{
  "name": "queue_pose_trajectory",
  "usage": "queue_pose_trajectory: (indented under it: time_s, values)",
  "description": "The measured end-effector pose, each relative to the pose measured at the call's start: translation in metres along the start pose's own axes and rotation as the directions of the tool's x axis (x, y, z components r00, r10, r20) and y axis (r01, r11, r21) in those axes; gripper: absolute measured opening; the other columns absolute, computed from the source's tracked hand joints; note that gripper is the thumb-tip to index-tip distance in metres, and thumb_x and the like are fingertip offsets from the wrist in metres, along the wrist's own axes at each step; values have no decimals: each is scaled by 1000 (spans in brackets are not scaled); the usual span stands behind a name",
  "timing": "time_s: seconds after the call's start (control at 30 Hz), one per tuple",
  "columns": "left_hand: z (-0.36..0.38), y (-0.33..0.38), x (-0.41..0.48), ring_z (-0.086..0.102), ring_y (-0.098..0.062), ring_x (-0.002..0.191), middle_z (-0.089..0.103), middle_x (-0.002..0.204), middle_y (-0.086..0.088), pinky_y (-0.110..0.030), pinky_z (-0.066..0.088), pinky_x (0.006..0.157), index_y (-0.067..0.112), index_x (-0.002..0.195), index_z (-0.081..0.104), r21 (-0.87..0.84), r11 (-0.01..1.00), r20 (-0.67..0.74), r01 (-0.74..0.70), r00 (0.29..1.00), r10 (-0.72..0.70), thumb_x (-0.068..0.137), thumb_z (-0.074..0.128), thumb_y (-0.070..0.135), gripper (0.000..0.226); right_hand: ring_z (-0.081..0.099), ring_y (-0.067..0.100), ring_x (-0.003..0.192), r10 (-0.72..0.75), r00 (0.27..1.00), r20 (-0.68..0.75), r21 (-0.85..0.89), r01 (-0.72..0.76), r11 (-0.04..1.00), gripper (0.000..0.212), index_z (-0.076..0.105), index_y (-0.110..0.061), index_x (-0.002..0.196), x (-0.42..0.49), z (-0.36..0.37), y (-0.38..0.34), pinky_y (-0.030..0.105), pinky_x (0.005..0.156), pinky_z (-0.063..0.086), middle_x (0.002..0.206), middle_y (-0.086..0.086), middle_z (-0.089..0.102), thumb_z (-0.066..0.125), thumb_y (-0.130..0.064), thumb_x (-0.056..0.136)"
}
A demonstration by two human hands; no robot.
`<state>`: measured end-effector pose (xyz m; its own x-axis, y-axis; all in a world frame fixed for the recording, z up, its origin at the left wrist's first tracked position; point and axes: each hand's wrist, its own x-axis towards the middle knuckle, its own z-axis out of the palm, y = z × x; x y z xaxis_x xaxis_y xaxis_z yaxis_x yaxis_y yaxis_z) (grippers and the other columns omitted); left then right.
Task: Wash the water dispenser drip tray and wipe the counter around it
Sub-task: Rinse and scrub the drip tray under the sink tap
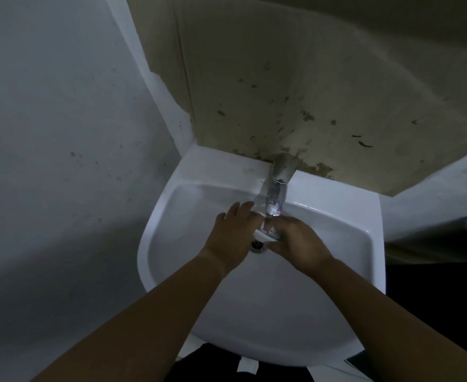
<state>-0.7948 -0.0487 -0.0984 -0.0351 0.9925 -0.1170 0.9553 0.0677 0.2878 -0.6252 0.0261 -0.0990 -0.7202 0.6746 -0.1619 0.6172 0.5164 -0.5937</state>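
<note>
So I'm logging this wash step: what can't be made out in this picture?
Head view only:
- Item between left hand and right hand: fingers hide it; unidentifiable.
- Water from the faucet: too dim to confirm.
- Drain: partly covered by hands.
- Dark object right of the sink: cut off.

drip tray (264, 233) mostly hidden between hands, blurred

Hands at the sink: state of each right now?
Left hand: fingers extended, against a small pale object under the tap; grip unclear.
Right hand: curled around the same object, holding it.
</note>
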Motion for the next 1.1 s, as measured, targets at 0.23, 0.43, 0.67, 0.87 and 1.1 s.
queue_pose_trajectory:
  time_s: [0.23, 0.43, 0.67, 0.87, 1.1]
  values:
    - [-7, -9, 2, 54, -32, 104, 45, 132, -10, -41, 50, 70, 16, 104, 59, -2, 1000, 40, -20, 999, 20, 85, 61, 8, 21, 63, 21, 101, 0, 999, -43, -17, -1, 1000, 56, 60, -23, 123, 0, 0, -3, 29, 84, 49, 115, 3, 68, 82, -33, 73]
    - [-9, -17, -2, 55, -30, 103, 47, 127, -11, -39, 48, 73, 9, 100, 57, -87, 996, 32, -24, 999, 26, 87, 58, 11, 13, 61, 24, 107, -73, 997, 13, -229, 74, 971, 59, 54, -26, 131, -3, 2, 17, 37, 88, 49, 124, 0, 62, 73, -45, 79]
    - [-9, -12, -4, 18, -31, 149, 28, 157, -6, -54, 18, 117, 20, 132, 49, 22, 1000, 56, 9, 998, -10, 91, 57, 10, 43, 57, 28, 108, -84, 996, 22, -253, 87, 963, 39, 59, -32, 123, -1, 4, 7, 39, 84, 44, 122, 0, 62, 64, -43, 87]
    - [-12, -7, -2, 22, -28, 148, 28, 159, -3, -49, 26, 112, 17, 129, 54, 74, 996, 87, -41, 996, 35, 91, 60, 15, 39, 60, 26, 103, -67, 998, 7, -173, 67, 983, 40, 61, -30, 122, -2, 8, 0, 38, 81, 48, 119, -2, 66, 69, -38, 83]
    - [-6, 4, 4, 24, -33, 147, 29, 158, -8, -48, 30, 112, 24, 131, 56, -23, 992, -58, -121, 991, 120, 85, 59, 4, 50, 60, 21, 93, 53, 996, -66, -35, -56, 998, 43, 50, -24, 120, -9, 9, 13, 40, 76, 53, 113, -4, 57, 71, -34, 84]
